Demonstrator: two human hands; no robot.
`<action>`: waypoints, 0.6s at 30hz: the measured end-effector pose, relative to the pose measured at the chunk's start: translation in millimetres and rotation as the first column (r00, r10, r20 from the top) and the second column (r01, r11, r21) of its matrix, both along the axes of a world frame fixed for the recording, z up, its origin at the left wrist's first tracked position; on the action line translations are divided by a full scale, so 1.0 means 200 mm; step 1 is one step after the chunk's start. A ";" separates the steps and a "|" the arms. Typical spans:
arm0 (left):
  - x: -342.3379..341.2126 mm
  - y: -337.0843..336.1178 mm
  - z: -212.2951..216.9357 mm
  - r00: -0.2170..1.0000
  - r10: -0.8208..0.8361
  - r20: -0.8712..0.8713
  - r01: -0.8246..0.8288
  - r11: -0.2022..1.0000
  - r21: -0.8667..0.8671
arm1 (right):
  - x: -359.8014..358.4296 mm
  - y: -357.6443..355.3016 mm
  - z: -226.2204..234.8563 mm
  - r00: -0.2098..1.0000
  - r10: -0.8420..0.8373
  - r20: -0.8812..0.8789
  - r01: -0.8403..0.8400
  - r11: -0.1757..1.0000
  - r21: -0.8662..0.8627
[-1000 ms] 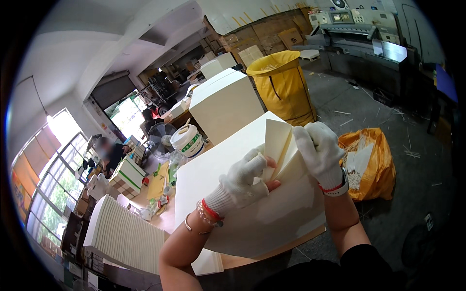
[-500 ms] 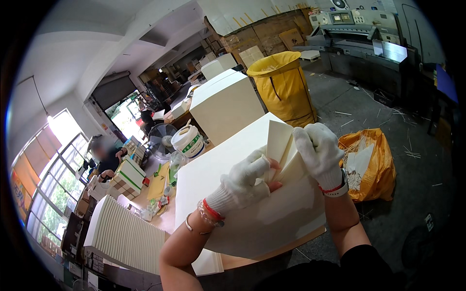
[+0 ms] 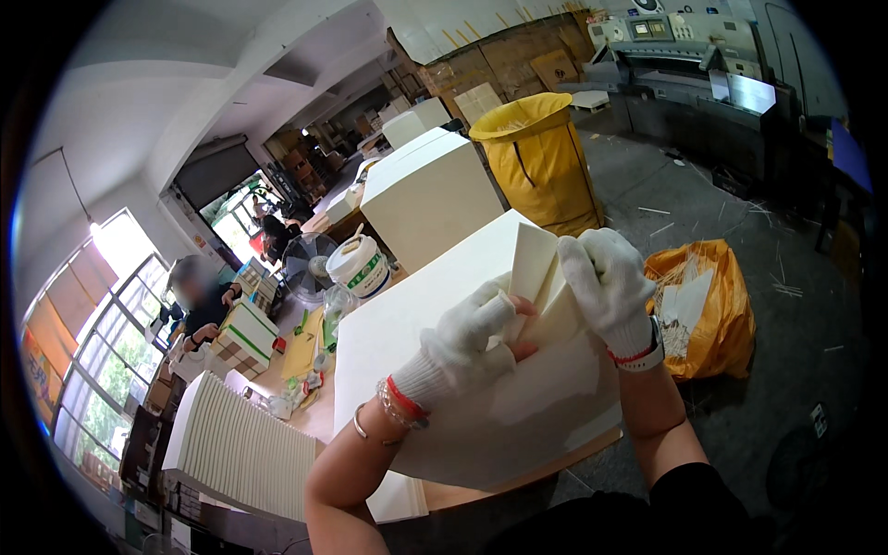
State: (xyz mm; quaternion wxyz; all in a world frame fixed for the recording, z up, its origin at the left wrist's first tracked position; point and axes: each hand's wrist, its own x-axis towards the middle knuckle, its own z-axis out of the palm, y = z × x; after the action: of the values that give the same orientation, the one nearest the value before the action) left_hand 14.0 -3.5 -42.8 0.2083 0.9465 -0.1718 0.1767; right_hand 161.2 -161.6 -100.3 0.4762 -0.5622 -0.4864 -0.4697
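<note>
Large white paper sheets lie in front of me, their near side bending down toward the table edge. Between my hands the sheets are folded up into a narrow standing flap. My left hand, in a white knit glove with bare thumb and fingertips, pinches the paper at the foot of this flap. On its right, my right hand, also gloved, is closed on the paper's right edge with its fingers curled. How many sheets each hand grips is hidden.
A fanned white stack stands at left. Beyond the sheets are a white bucket, a fan and a tall white block. Yellow bag and orange scrap bag stand at right. A co-worker handles boxes.
Both hands keep their grip on the paper and have hardly moved. The whole view has shifted very slightly. In the far background, a person near the doorway has changed posture a little.
</note>
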 end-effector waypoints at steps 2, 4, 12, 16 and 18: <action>0.00 -0.01 0.01 1.000 0.002 -0.014 -0.001 1.000 0.005 | 0.02 0.00 -0.02 0.998 -0.035 0.047 0.035 0.999 -0.006; -0.01 -0.01 0.02 1.000 -0.022 -0.009 0.022 1.000 -0.008 | 0.02 0.00 -0.03 0.997 -0.028 0.075 0.028 1.000 -0.006; 0.01 0.02 0.02 0.995 -0.072 -0.063 0.072 0.997 0.004 | -0.01 -0.01 0.01 0.997 0.070 -0.039 -0.070 0.998 0.006; 0.01 -0.01 0.00 0.999 -0.024 0.027 0.024 1.000 0.008 | -0.01 -0.01 0.00 0.998 0.059 -0.038 -0.058 0.998 0.025; 0.01 0.01 -0.01 0.999 -0.035 0.022 0.036 0.999 -0.013 | -0.02 -0.01 0.00 0.995 0.072 -0.067 -0.071 0.997 0.020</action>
State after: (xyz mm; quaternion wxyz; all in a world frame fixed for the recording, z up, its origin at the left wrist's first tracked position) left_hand 15.2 -0.9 -44.6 0.2159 0.9399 -0.1896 0.1842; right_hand 157.1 -164.0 -99.5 0.5139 -0.5555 -0.4857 -0.4374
